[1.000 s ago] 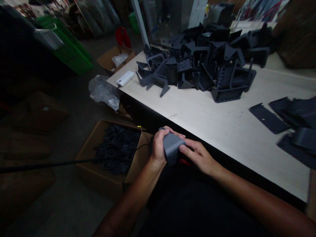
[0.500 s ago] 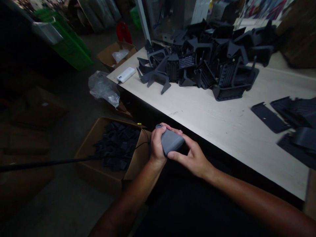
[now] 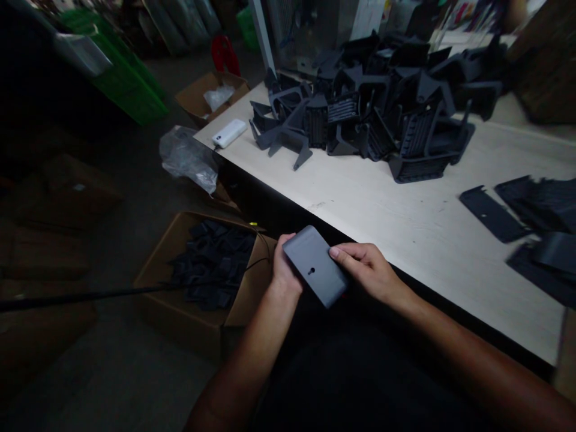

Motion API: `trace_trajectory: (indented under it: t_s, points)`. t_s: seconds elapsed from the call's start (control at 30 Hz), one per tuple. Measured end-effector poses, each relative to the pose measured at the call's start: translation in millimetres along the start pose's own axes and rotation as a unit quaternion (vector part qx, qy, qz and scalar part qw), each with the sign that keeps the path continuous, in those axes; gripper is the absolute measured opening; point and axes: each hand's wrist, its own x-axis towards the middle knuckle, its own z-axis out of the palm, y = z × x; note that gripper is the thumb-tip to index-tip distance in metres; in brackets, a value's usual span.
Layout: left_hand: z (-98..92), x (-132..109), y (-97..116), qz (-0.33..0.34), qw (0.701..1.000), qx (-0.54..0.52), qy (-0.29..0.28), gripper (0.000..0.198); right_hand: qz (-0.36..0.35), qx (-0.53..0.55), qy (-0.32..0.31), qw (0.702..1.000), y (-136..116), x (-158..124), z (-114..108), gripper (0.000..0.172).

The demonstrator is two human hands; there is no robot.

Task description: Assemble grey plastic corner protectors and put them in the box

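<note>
A flat grey plastic cover with a small keyhole slot faces up, held between both hands just in front of the table's near edge. My left hand grips its left side from underneath. My right hand holds its right edge, fingers curled onto it. A pale table lies beyond. On its far side sits a big heap of dark grey plastic parts.
Flat dark plates lie at the table's right. A white power bank rests on the left corner. On the floor stand an open cardboard box of dark pieces, a plastic bag and green crates.
The grey part has turned in my hands: earlier its narrow end faced me, now its broad flat face with the slot faces up. My right hand shifted to its right edge.
</note>
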Motion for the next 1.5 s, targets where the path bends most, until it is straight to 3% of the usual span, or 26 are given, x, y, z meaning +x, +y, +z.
trace_trajectory:
  t_s: [0.17, 0.33, 0.4, 0.53, 0.63, 0.7, 0.77, 0.83, 0.9, 1.0, 1.1, 1.17, 1.23, 1.33, 1.4, 1.5]
  points:
    - [-29.1, 10, -19, 0.046, 0.997, 0.066, 0.008, 0.034, 0.051, 0.001, 0.028, 0.998, -10, 6, -19, 0.05]
    - [-53.3, 14, -16, 0.195, 0.958, 0.21, 0.02, 0.036, 0.094, 0.003, 0.002, 0.996, -14, 7, -38, 0.047]
    - [-52.8, 10, -11, 0.206, 0.943, 0.261, -0.023, 0.042, 0.098, -0.01, -0.025, 0.995, -15, 7, -36, 0.048]
    - [-40.8, -2, 0, 0.138, 0.931, 0.315, -0.119, 0.043, 0.08, -0.046, -0.036, 0.995, -18, 12, -29, 0.049]
    - [-33.8, -7, 7, 0.162, 0.931, 0.303, -0.124, 0.038, -0.024, -0.152, 0.064, 0.986, -22, 13, -34, 0.044]
    - [-31.2, -8, 12, 0.235, 0.931, 0.265, -0.093, 0.036, -0.1, -0.237, 0.156, 0.954, -24, 12, -42, 0.042]
    - [-29.3, -9, 14, 0.304, 0.923, 0.227, -0.066, 0.034, -0.129, -0.252, 0.216, 0.934, -26, 10, -48, 0.042]
    - [-27.6, -11, 14, 0.341, 0.916, 0.204, -0.059, 0.032, -0.097, -0.183, 0.202, 0.957, -24, 7, -49, 0.042]
    - [-26.8, -15, 11, 0.357, 0.908, 0.206, -0.069, 0.031, -0.022, -0.081, 0.121, 0.989, -20, 6, -43, 0.046]
    - [-29.5, -23, 6, 0.335, 0.885, 0.295, -0.128, 0.028, 0.062, 0.056, 0.023, 0.996, -13, 7, -28, 0.047]
    - [-34.1, -25, 6, 0.276, 0.865, 0.376, -0.187, 0.031, 0.048, 0.15, 0.022, 0.987, -11, 5, -16, 0.04]
    - [-33.8, -21, 8, 0.275, 0.886, 0.337, -0.161, 0.035, 0.016, 0.123, -0.012, 0.992, -12, 0, -13, 0.035]
    - [-28.3, -16, 9, 0.248, 0.925, 0.258, -0.129, 0.045, -0.022, 0.025, -0.08, 0.996, -12, -4, -11, 0.033]
    - [-12.3, -11, 4, 0.107, 0.962, 0.177, -0.18, 0.051, -0.067, -0.088, -0.142, 0.984, -8, -7, -5, 0.033]
    - [-0.5, -11, -4, 0.07, 0.965, 0.148, -0.207, 0.037, -0.075, -0.082, -0.132, 0.985, -2, -8, 1, 0.032]
    - [12.0, -17, -18, 0.126, 0.968, 0.125, -0.177, 0.019, -0.082, -0.02, -0.072, 0.994, 8, -12, 12, 0.031]
